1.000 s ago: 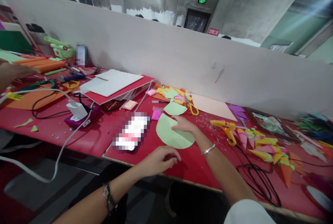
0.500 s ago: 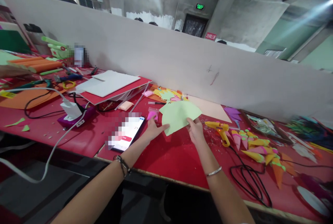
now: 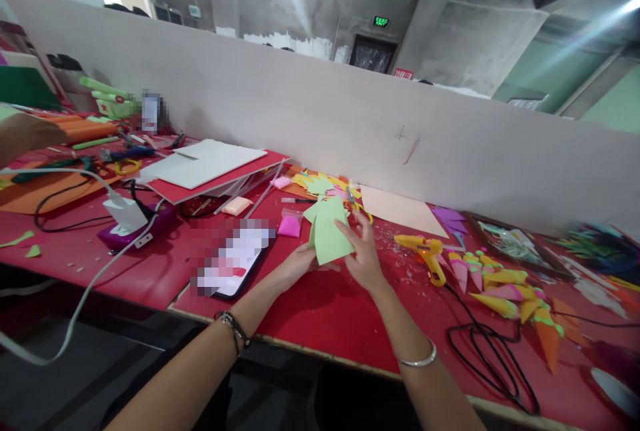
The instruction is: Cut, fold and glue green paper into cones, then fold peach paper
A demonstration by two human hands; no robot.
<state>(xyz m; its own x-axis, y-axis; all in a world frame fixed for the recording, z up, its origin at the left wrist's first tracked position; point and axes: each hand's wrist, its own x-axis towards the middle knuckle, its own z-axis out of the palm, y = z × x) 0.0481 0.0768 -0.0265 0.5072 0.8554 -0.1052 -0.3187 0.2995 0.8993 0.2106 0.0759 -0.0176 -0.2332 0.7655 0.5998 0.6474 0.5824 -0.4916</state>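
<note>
A light green sheet of paper [image 3: 330, 234], curled over on itself, is held up above the red table. My left hand [image 3: 299, 265] grips its lower left side, with the fingertips partly hidden behind it. At the right edge, my right hand [image 3: 365, 254] pinches the paper, one finger lying across its front face. Just behind the sheet, scissors with yellow handles [image 3: 361, 209] are partly covered by my right hand. A small bag of pink material [image 3: 290, 224] lies left of the paper.
A phone [image 3: 237, 263] lies left of my hands. On the right are a yellow glue gun [image 3: 423, 254], its black cord [image 3: 487, 344] and several paper cones [image 3: 500, 284]. White boards [image 3: 210, 161] and a purple power strip [image 3: 135, 227] sit left. Another person's hand [image 3: 27, 141] is far left.
The green sheet was spread out flat like a fan and is now curled over into a narrower shape. My left hand has moved under its left side; my right hand's fingers have shifted onto its face.
</note>
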